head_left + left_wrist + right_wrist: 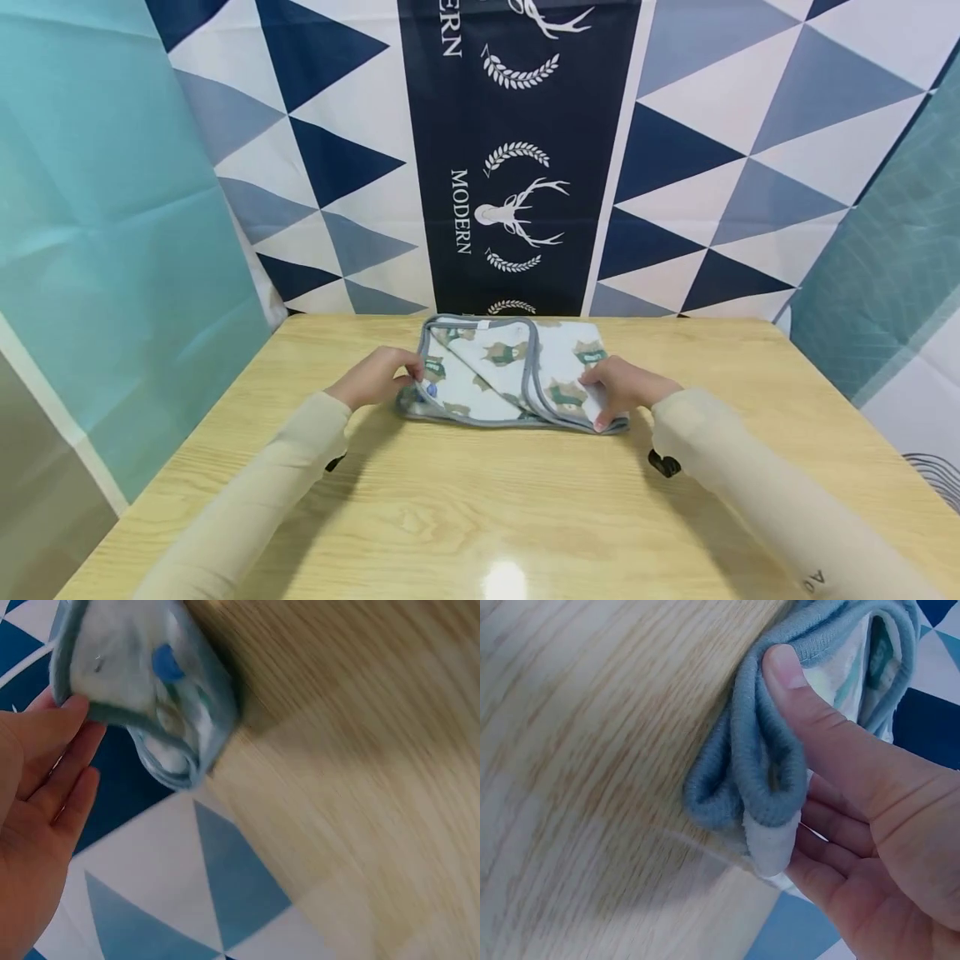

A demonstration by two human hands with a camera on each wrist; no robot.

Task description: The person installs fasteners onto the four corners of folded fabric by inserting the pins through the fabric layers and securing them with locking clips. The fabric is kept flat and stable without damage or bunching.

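Note:
A white cloth [491, 379] printed with brown bears and edged in grey-blue binding lies folded on the table. It looks like fleece, and a blue round spot sits near its left corner. At the left end, my left hand [382, 375] pinches a bound edge between thumb and fingers. The left wrist view shows that edge of the cloth [124, 652] lifted, with other layers beneath. My right hand [626, 385] grips the right end. In the right wrist view its thumb [786, 667] presses the looped grey-blue binding [772, 776], while the other fingers go behind the folds, partly hidden.
The wooden table [450, 508] reaches back to a patterned curtain [517, 167] with triangles and a deer-head panel. A teal sheet [112, 208] hangs along the left side, another along the right. Dark bands show under both wrists.

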